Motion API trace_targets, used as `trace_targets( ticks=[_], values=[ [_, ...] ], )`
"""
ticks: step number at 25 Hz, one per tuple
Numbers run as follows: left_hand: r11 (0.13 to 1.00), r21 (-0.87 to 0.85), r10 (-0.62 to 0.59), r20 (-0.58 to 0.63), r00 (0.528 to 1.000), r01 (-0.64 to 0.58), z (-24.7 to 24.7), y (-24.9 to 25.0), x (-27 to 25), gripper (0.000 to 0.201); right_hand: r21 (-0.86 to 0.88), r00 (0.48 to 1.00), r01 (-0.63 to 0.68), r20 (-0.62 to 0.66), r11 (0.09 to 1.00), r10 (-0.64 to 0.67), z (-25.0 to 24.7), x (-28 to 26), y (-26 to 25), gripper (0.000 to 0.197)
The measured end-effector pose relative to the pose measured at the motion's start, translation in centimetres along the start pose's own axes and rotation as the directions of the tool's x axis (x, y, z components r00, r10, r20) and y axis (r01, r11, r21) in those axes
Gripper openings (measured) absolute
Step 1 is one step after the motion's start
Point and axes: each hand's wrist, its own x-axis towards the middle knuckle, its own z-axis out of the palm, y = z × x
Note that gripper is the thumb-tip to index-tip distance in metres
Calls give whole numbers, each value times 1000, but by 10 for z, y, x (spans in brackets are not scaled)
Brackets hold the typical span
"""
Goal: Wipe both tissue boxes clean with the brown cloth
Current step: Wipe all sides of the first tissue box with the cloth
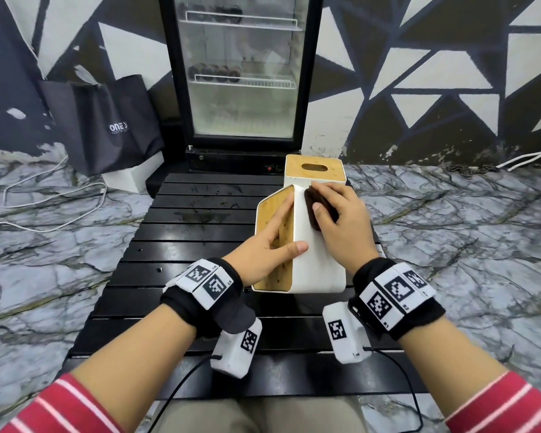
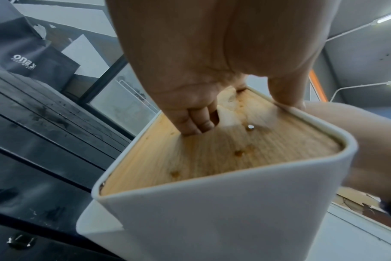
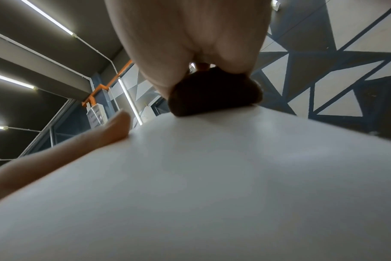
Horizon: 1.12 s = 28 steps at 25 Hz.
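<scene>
A white tissue box lies tipped on its side on the black slatted table, with its stained bamboo lid facing left. My left hand holds it: the fingers reach into the lid's slot and the thumb lies over the white top face. My right hand grips the folded brown cloth and presses it on the far end of that white face. The cloth shows dark under the palm. A second tissue box stands upright just behind, touching or nearly touching the first.
A glass-door fridge stands behind the table. A black bag leans at the back left, with white cables on the marble floor. Dark smears mark the slats left of the boxes.
</scene>
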Motion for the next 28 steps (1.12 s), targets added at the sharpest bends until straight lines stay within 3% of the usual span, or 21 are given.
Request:
trace_targets(
  ticks=[3, 5, 9, 13, 18, 28],
  values=[
    [1000, 19, -22, 18, 1000, 21, 0, 0, 0, 78, -38, 992, -84, 89, 996, 87, -1, 15, -3, 36],
    [999, 30, -14, 12, 1000, 14, 1, 1, 1, 81, -37, 993, -41, 114, 998, 45, 0, 18, -10, 36],
    [1000, 28, 4, 11, 1000, -4, 4, 2, 3, 79, -34, 995, 25, 93, 999, -22, -1, 13, -10, 36],
    [1000, 14, -2, 9, 1000, 1, 3, 1, 2, 81, -22, 995, -57, 85, 998, 59, -3, 14, -4, 36],
    [1000, 13, 17, 7, 1000, -17, 3, -1, 2, 82, -65, 992, 2, 130, 998, 6, -3, 13, -7, 37],
    [997, -62, 39, 1, 999, -39, -3, -7, -2, 84, -87, 994, -60, 83, 994, 67, -5, 1, 8, 39]
  ],
)
